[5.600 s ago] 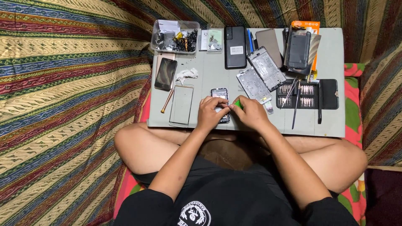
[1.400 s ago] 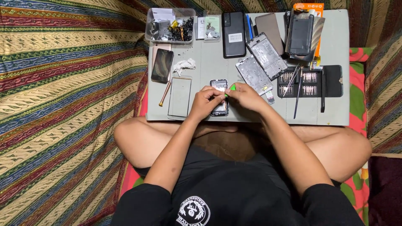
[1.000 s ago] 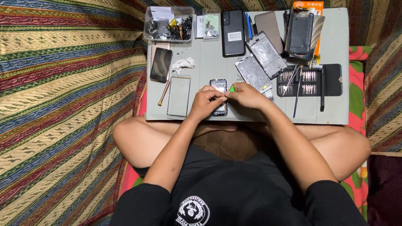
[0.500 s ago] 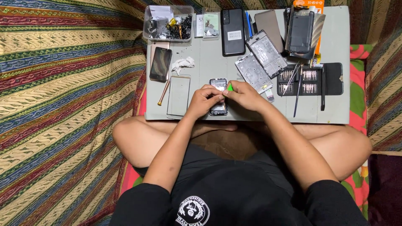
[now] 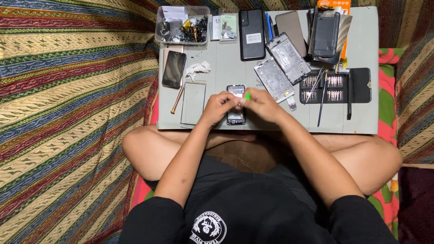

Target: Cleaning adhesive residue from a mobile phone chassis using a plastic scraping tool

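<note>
With the small opened phone lying near the table's front edge, the left hand should press it flat while the right hand, fingers pinched on a green pick, levers gently.

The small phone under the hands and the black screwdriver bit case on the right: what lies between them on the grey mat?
In the head view, a bare phone frame lies between the small phone and the bit case.

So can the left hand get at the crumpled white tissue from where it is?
Probably yes: the crumpled white tissue lies uncovered on the grey board, just beyond the left hand.
</note>
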